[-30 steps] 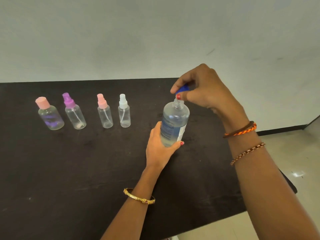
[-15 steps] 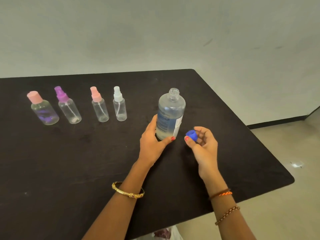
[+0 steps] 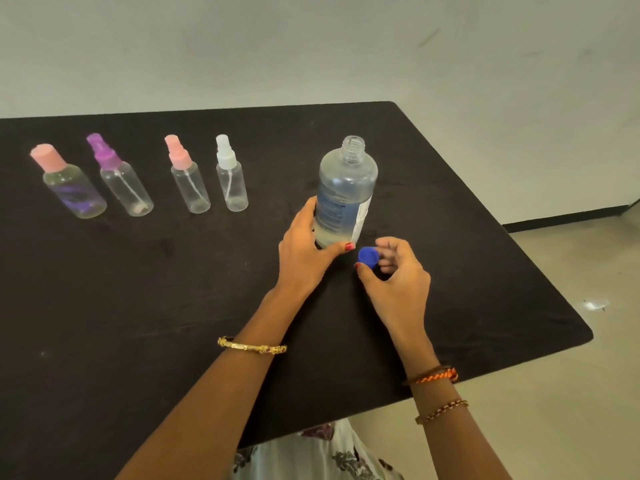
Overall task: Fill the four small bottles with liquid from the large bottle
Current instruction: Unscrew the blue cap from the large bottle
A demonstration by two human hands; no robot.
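Observation:
The large clear bottle (image 3: 346, 188) stands upright on the black table (image 3: 173, 306) with its neck uncapped. My left hand (image 3: 304, 251) grips its lower part. Just right of the bottle's base, my right hand (image 3: 394, 275) pinches the blue cap (image 3: 367, 256) low over the table. To the left stands a row of small capped bottles: a pink-capped round one (image 3: 71, 185), a purple-topped sprayer (image 3: 123, 183), a pink-topped sprayer (image 3: 188, 178) and a white-topped sprayer (image 3: 231, 176).
The table's right edge (image 3: 540, 271) runs diagonally close to my right hand, with a pale floor (image 3: 588, 393) beyond it. A plain wall stands behind the table. My patterned clothing (image 3: 322, 455) shows at the near edge.
My right hand lifted the blue cap off the large bottle's neck and brought it down to the table beside the base. My left hand has stayed on the bottle.

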